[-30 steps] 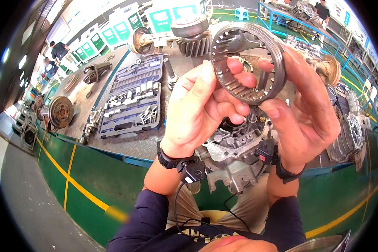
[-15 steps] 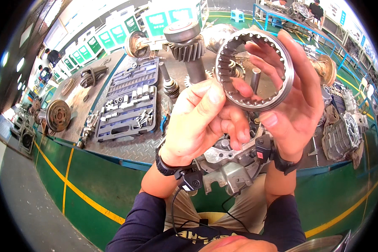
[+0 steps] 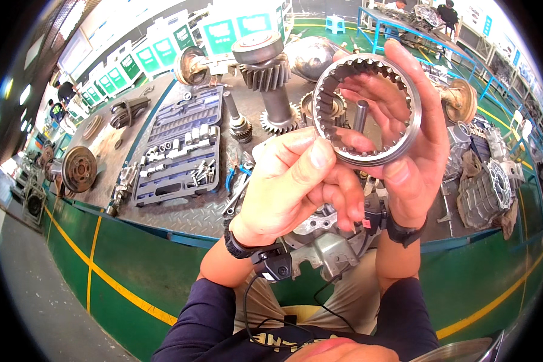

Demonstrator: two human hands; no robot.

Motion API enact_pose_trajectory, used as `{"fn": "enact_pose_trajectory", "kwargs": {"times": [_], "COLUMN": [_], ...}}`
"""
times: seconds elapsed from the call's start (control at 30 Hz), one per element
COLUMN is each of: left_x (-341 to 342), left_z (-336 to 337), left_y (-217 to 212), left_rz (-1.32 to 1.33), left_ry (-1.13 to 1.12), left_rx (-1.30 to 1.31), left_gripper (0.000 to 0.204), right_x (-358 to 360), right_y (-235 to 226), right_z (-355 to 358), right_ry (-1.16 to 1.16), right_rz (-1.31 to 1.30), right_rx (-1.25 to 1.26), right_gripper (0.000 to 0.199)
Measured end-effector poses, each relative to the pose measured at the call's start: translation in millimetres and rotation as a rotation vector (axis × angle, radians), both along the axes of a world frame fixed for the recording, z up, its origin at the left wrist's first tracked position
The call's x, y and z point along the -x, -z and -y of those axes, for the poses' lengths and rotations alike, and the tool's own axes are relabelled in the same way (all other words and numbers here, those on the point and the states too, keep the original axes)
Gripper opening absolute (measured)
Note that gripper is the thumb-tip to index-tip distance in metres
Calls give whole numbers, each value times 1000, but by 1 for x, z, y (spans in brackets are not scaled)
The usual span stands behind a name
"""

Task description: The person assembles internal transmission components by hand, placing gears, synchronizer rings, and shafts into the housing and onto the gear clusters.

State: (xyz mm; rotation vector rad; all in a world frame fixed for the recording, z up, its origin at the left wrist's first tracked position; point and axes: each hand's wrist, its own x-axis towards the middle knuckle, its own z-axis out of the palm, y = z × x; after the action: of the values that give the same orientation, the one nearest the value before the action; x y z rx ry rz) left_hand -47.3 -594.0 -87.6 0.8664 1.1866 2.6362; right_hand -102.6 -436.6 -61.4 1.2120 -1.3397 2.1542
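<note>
A steel synchronizer sleeve, a ring with teeth around its inside, is held up over the bench with its opening toward me. My left hand pinches its lower left edge between thumb and fingers. My right hand wraps around its right side, thumb on the lower rim and fingers behind, partly seen through the opening. Below both hands sits a metal gearbox housing, mostly covered by them. Behind the sleeve, a gear and an upright pin show in part.
A tall gear shaft and a smaller shaft stand upright beyond my left hand. Leftward lie an opened socket set case, blue-handled pliers and a rusty hub. An aluminium casing rests on the right.
Both hands, still holding the sleeve, have come down slightly. The view has shifted a little, and the blue-handled pliers beside my left hand show more.
</note>
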Motion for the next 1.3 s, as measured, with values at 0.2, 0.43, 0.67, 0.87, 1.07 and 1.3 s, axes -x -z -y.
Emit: {"fn": "enact_pose_trajectory", "kwargs": {"times": [0.2, 0.43, 0.67, 0.87, 1.07, 1.3], "left_x": [1, 12, 5, -8, -4, 20], "left_z": [-1, 5, 12, 0, 2, 3], "left_y": [-3, 0, 5, 0, -9, -72], "left_rz": [-67, -796, -795, -438, -346, -643], "left_ry": [53, -983, -1022, -581, -563, -848], "left_rx": [62, 591, 580, 83, 144, 616], "left_gripper": [47, 53, 50, 45, 29, 64], "right_x": [-3, 5, 0, 6, 8, 33], "right_y": [-2, 4, 3, -3, -1, -62], "right_z": [-8, -12, -21, -38, -23, -27], "right_ry": [-39, 21, 159, 197, 176, 7], "right_rz": [35, -101, -312, -524, -346, -103], "right_rx": [-28, -97, -258, -364, -206, -319], "right_gripper": [111, 117, 117, 81, 71, 47]}}
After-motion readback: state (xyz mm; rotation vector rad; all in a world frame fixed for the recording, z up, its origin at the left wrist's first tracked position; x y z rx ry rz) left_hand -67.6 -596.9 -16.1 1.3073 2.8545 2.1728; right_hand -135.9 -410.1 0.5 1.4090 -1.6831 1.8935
